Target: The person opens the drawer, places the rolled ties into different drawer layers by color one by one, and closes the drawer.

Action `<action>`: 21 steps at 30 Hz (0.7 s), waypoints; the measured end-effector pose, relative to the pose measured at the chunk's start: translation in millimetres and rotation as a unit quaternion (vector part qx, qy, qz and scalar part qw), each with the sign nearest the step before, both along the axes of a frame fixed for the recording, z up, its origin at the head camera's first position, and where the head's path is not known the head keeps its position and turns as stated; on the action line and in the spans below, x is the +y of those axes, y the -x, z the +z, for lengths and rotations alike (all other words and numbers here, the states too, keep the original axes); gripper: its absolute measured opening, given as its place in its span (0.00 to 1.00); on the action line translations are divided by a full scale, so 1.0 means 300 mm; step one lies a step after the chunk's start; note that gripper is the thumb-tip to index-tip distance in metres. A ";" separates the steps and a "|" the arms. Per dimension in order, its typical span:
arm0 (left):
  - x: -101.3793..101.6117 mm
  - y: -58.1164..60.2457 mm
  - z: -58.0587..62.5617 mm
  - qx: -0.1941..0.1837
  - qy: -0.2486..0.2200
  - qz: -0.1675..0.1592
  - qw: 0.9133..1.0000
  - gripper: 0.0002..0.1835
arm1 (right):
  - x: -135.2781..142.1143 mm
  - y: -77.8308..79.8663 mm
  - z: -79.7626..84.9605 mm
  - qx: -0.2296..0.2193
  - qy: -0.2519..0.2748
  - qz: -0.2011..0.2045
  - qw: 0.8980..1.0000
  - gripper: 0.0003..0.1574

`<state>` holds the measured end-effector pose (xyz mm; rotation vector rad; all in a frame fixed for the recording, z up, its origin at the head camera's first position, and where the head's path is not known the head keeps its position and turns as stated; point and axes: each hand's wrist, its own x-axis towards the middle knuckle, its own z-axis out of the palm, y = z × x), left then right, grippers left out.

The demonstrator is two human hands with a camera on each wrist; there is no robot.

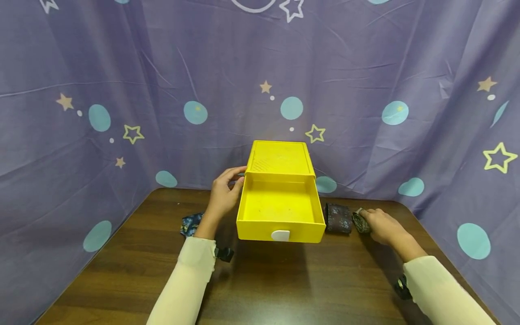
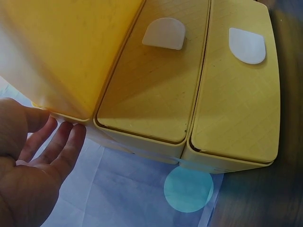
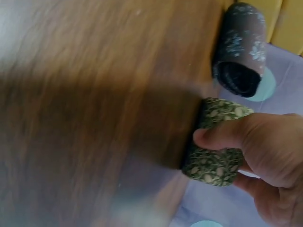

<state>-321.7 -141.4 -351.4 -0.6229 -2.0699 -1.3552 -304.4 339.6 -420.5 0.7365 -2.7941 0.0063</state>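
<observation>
A yellow drawer unit [image 1: 281, 158] stands near the back of the table, its top drawer [image 1: 280, 230] pulled out with nothing in it. At the unit's left side, the fingers of my left hand [image 1: 224, 193] touch the wall near the drawer opening. My right hand [image 1: 383, 225] pinches a green floral roll of cloth [image 3: 215, 165], thumb on the near face and fingers behind. Beside it lies a dark roll of cloth [image 1: 338, 218] with pale flowers; its hollow end shows in the right wrist view. Part of a blue patterned cloth [image 1: 191, 223] lies behind my left forearm.
Below the open drawer are two closed drawers with white handles, a middle drawer [image 2: 151, 85] and a bottom drawer [image 2: 236, 99]. The brown wooden table [image 1: 268, 284] meets a purple patterned curtain [image 1: 235, 58] at the back and sides.
</observation>
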 end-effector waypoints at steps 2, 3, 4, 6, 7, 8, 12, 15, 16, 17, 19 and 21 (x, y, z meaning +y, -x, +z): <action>-0.002 -0.002 -0.001 -0.001 0.001 0.001 1.000 0.17 | 0.004 0.009 -0.007 0.012 -0.001 0.007 1.000 0.37; -0.003 -0.002 -0.002 -0.002 0.001 0.002 1.000 0.17 | 0.006 0.013 -0.009 0.015 -0.002 0.008 1.000 0.36; -0.004 -0.003 -0.002 -0.004 0.002 0.003 1.000 0.17 | 0.007 0.017 -0.010 0.016 -0.003 0.006 1.000 0.36; -0.006 -0.005 -0.003 -0.007 0.003 0.003 1.000 0.17 | 0.006 0.025 -0.012 0.014 -0.005 -0.001 1.000 0.37; -0.007 -0.005 -0.003 -0.008 0.004 0.003 1.000 0.17 | 0.006 0.029 -0.012 0.010 -0.007 -0.005 1.000 0.37; -0.007 -0.005 -0.004 -0.009 0.003 0.002 1.000 0.17 | 0.004 0.032 -0.012 0.007 -0.007 -0.009 1.000 0.37; -0.007 -0.006 -0.007 -0.010 0.002 -0.001 1.000 0.17 | 0.003 0.045 -0.015 -0.005 -0.001 -0.018 1.000 0.36; -0.004 -0.006 -0.008 -0.009 0.003 -0.001 1.000 0.17 | 0.008 0.053 -0.019 -0.003 -0.002 -0.017 1.000 0.35; -0.003 -0.006 -0.008 -0.009 0.003 -0.001 1.000 0.17 | 0.009 0.057 -0.020 -0.001 -0.003 -0.017 1.000 0.35; -0.003 -0.005 -0.007 -0.008 0.004 -0.002 1.000 0.17 | 0.011 0.059 -0.021 0.002 -0.004 -0.016 1.000 0.34; -0.002 -0.003 -0.006 -0.006 0.003 -0.003 1.000 0.17 | 0.016 0.066 -0.021 0.006 -0.010 -0.016 1.000 0.33; -0.003 -0.001 -0.005 -0.002 0.000 -0.003 1.000 0.17 | 0.018 0.070 -0.018 0.009 -0.012 -0.016 1.000 0.33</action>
